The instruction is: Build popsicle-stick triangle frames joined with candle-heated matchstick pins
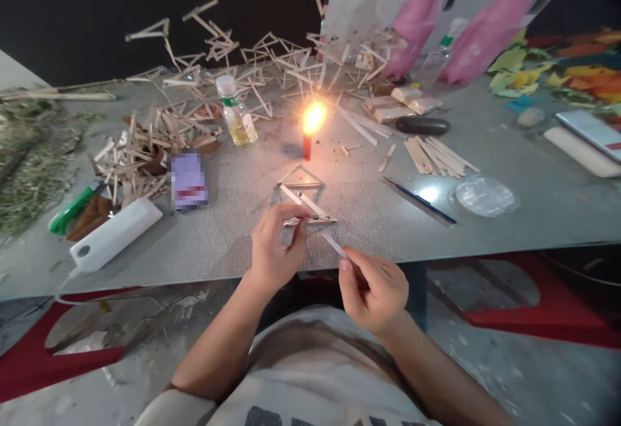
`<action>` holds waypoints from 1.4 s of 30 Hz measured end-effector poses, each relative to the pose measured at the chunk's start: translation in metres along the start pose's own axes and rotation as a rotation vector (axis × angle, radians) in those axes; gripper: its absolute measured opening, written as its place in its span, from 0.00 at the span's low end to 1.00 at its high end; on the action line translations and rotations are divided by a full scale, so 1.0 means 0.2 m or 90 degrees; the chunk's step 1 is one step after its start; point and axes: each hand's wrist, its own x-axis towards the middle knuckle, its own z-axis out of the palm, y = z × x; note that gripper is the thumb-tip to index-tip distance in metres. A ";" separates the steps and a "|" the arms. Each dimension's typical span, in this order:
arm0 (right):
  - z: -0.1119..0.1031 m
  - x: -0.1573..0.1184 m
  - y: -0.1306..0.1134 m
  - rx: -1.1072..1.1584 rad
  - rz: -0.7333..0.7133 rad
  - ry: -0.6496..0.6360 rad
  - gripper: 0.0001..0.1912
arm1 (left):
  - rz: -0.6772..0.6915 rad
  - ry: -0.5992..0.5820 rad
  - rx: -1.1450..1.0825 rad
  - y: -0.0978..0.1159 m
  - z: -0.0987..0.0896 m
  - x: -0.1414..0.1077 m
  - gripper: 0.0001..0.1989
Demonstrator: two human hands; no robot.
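Note:
My left hand [279,245] pinches a small frame of wooden craft sticks [315,205] on the table, thumb and fingertips at its near side. My right hand [373,287] is closed on a thin whitish glue stick [332,243], its far tip close to the frame's near edge; whether they touch, I cannot tell. Just beyond, a triangle of sticks [301,178] lies flat. Behind it a short red candle [307,147] stands upright and burns with a bright flame.
Left are a heap of sticks [145,145], a bottle with yellow liquid [237,119], a blurred purple box [188,180] and a white power strip [116,235]. At right lie loose sticks [439,156], a blue pen [422,201] and a clear round lid [485,196]. Joined stick frames [272,54] crowd the back.

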 end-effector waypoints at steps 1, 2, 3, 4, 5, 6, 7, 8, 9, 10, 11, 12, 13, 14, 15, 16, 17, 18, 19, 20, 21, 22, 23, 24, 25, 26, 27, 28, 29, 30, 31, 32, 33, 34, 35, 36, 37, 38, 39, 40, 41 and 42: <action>0.00 0.00 0.00 -0.003 0.002 0.004 0.10 | 0.000 0.000 0.000 0.00 0.00 0.00 0.09; 0.00 0.00 0.00 -0.006 0.004 0.009 0.10 | 0.000 0.000 0.002 0.00 0.00 0.00 0.08; 0.00 0.01 -0.01 -0.011 0.006 0.012 0.10 | -0.001 0.000 0.003 0.00 0.00 0.00 0.08; 0.01 0.01 -0.01 -0.015 0.008 0.016 0.10 | -0.003 0.000 0.005 0.00 0.00 0.00 0.08; 0.01 0.01 -0.01 -0.020 0.008 0.021 0.10 | -0.005 0.001 0.007 0.00 0.00 0.00 0.08; 0.01 0.01 -0.01 -0.025 0.007 0.024 0.10 | -0.006 0.001 0.008 0.00 0.00 0.00 0.08; 0.01 0.02 -0.02 -0.029 0.008 0.025 0.10 | -0.007 0.001 0.008 0.00 0.00 0.00 0.08; 0.01 0.02 -0.02 -0.032 0.008 0.025 0.10 | -0.007 0.001 0.007 0.00 0.00 0.00 0.08; 0.01 0.02 -0.02 -0.034 0.009 0.024 0.10 | -0.007 0.001 0.005 0.00 0.00 0.00 0.08; 0.01 0.02 -0.02 -0.034 0.010 0.023 0.10 | -0.006 0.001 0.004 0.00 0.00 0.00 0.08; 0.01 0.02 -0.02 -0.034 0.012 0.022 0.11 | -0.006 0.001 0.002 0.00 0.00 0.00 0.08; 0.02 0.02 -0.02 -0.033 0.013 0.022 0.12 | -0.005 0.000 0.002 0.00 0.00 0.00 0.08; 0.02 0.03 -0.02 -0.032 0.014 0.022 0.12 | -0.005 0.001 0.002 0.00 0.00 0.00 0.08; 0.02 0.03 -0.02 -0.033 0.013 0.023 0.13 | -0.005 0.000 0.004 0.00 0.00 0.00 0.08; 0.03 0.03 -0.02 -0.034 0.013 0.026 0.13 | -0.005 0.000 0.006 0.00 0.00 0.00 0.08; 0.03 0.03 -0.02 -0.036 0.011 0.027 0.13 | -0.005 -0.001 0.008 0.00 0.00 0.00 0.08; 0.03 0.03 -0.02 -0.038 0.011 0.027 0.13 | -0.005 -0.001 0.010 0.00 0.00 0.00 0.07; 0.03 0.03 -0.02 -0.040 0.011 0.026 0.12 | -0.004 -0.001 0.011 0.00 0.00 0.00 0.07; 0.03 0.04 -0.02 -0.041 0.013 0.024 0.12 | -0.003 -0.002 0.012 0.00 0.00 0.00 0.07; 0.03 0.04 -0.02 -0.041 0.016 0.022 0.11 | -0.002 -0.002 0.011 0.00 0.00 0.00 0.07; 0.03 0.04 -0.03 -0.040 0.020 0.018 0.11 | -0.001 -0.001 0.010 0.00 0.00 0.00 0.07; 0.03 0.04 -0.03 -0.039 0.025 0.016 0.10 | -0.001 0.000 0.010 0.00 0.00 0.00 0.07; 0.03 0.04 -0.03 -0.037 0.029 0.013 0.10 | 0.000 0.001 0.009 0.00 0.00 0.01 0.07; 0.03 0.04 -0.03 -0.036 0.033 0.012 0.09 | 0.002 0.002 0.009 0.01 0.00 0.01 0.07; 0.03 0.04 -0.03 -0.035 0.038 0.011 0.09 | 0.003 0.003 0.009 0.01 0.00 0.01 0.07; 0.03 0.04 -0.03 -0.035 0.042 0.008 0.08 | 0.004 0.005 0.010 0.01 0.00 0.01 0.07; 0.03 0.04 -0.03 -0.034 0.046 0.007 0.08 | 0.005 0.005 0.010 0.01 0.00 0.01 0.08; 0.03 0.04 -0.03 -0.034 0.052 0.006 0.08 | 0.005 0.006 0.008 0.01 0.00 0.01 0.08; 0.03 0.05 -0.03 -0.035 0.061 0.004 0.07 | 0.005 0.006 0.006 0.01 0.00 0.01 0.08; 0.02 0.05 -0.03 -0.036 0.069 0.003 0.07 | 0.003 0.006 0.004 0.01 0.00 0.01 0.08; 0.02 0.05 -0.04 -0.038 0.077 0.002 0.07 | 0.002 0.006 0.002 0.01 0.00 0.01 0.08; 0.02 0.05 -0.04 -0.041 0.084 0.002 0.07 | 0.001 0.005 0.000 0.01 0.00 0.01 0.08; 0.02 0.06 -0.05 -0.043 0.090 0.000 0.07 | -0.001 0.004 -0.003 0.01 0.00 0.01 0.08; 0.02 0.06 -0.05 -0.042 0.095 -0.001 0.07 | -0.001 0.003 -0.006 0.01 0.00 0.01 0.08; 0.01 0.06 -0.06 -0.039 0.100 0.000 0.07 | -0.002 0.002 -0.009 0.01 0.01 0.01 0.09; 0.01 0.07 -0.06 -0.034 0.105 0.000 0.07 | -0.002 0.001 -0.013 0.01 0.01 0.01 0.09; 0.01 0.07 -0.07 -0.026 0.114 -0.001 0.08 | -0.003 -0.001 -0.015 0.01 0.01 0.01 0.09; 0.01 0.07 -0.07 -0.016 0.124 -0.001 0.08 | -0.003 -0.002 -0.016 0.01 0.01 0.01 0.09; 0.01 0.07 -0.07 -0.004 0.137 -0.003 0.09 | -0.004 -0.002 -0.017 0.01 0.01 0.01 0.09; 0.00 0.08 -0.08 0.010 0.154 -0.004 0.09 | -0.006 -0.003 -0.017 0.01 0.01 0.01 0.09; 0.00 0.08 -0.08 0.024 0.173 -0.007 0.10 | -0.008 -0.003 -0.017 0.01 0.01 0.01 0.09; 0.00 0.08 -0.08 0.036 0.191 -0.010 0.10 | -0.009 -0.003 -0.018 0.00 0.01 0.00 0.09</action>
